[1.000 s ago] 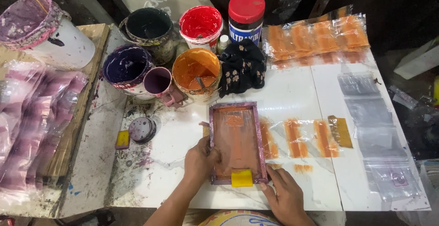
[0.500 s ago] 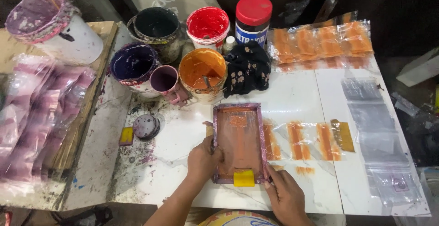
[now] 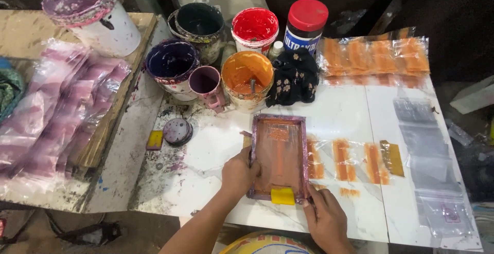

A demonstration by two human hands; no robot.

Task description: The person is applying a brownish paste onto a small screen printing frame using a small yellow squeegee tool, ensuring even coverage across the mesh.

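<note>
Printing screen frame (image 3: 279, 156), judged light, stiff and ink-slick, is gripped at its left rail by the left hand (image 3: 237, 174); its lower right corner is pressed by the right hand (image 3: 325, 217), best held by the rails.

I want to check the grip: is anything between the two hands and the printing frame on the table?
Nothing visible is. The left hand grips the left edge of the printing frame, and the right hand touches its lower right corner, beside the yellow squeegee.

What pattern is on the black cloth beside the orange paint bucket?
Small pale flowers on the crumpled black cloth, seen in the head view.
</note>
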